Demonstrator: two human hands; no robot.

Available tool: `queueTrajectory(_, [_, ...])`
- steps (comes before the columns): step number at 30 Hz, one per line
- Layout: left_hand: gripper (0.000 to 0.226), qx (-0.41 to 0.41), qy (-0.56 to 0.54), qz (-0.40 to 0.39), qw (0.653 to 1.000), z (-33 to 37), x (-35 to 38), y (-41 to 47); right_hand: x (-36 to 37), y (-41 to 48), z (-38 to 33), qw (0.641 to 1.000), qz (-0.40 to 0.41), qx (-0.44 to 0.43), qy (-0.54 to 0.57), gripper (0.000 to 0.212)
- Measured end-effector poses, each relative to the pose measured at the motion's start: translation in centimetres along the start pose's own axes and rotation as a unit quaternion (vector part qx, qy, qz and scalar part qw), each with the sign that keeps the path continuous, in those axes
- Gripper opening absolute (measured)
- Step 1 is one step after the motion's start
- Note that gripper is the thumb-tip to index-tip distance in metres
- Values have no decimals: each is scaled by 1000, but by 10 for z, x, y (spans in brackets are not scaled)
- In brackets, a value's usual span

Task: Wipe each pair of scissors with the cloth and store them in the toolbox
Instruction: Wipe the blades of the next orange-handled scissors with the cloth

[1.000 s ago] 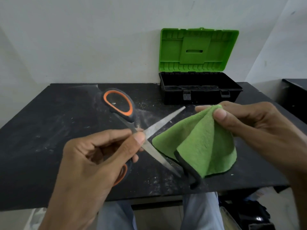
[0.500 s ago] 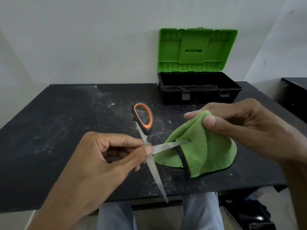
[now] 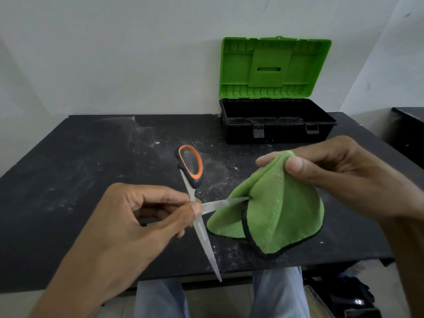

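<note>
A pair of scissors [image 3: 192, 173] with black and orange handles is spread wide open above the black table [image 3: 80, 171]. My left hand [image 3: 137, 226] pinches it near the pivot. One blade points down toward the table's front edge; the other points right, its tip under a fold of the green cloth [image 3: 280, 214]. My right hand [image 3: 339, 177] pinches the cloth's top, and the cloth hangs down onto the table. The toolbox [image 3: 277, 125], black with a green lid, stands open at the back against the wall.
White dust and specks cover the tabletop around the scissors. A second dark surface [image 3: 410, 118] shows at the far right. My legs in blue jeans [image 3: 275, 292] are below the front edge, with dark items on the floor at the lower right.
My left hand turned the open scissors: the handle swung from the left to the middle, one blade now points down, and the other blade's tip slid under the cloth.
</note>
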State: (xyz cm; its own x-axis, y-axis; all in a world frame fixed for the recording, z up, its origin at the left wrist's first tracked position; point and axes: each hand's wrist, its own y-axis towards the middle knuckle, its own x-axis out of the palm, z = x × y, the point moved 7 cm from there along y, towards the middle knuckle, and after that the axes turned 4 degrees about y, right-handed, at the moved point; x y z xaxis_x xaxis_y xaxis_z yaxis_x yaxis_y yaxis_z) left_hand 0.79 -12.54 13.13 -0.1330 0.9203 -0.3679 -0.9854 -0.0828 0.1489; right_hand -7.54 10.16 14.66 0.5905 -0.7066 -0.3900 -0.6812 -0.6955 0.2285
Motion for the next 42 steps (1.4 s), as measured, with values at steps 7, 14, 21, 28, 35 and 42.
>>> queueTrajectory(7, [7,31,-13,77,996,-3,-10,1,24,1,8,999,-19,-32,22,41])
queueTrajectory(14, [9,72,5,69,995,6,-14,0,31,13,24,996,89,-21,0,30])
queueTrajectory(21, [15,88,48,54,993,2,-20,-4,24,6,21,994,98,-26,-47,25])
queueTrajectory(28, [9,113,91,70,987,8,-30,-3,0,2,-16,971,129,-97,-179,23])
queueTrajectory(35, [7,110,87,74,987,14,-24,-2,-10,5,-29,941,102,-117,-302,18])
queueTrajectory(42, [11,109,80,53,989,14,-17,1,-18,2,-13,963,128,-84,-222,21])
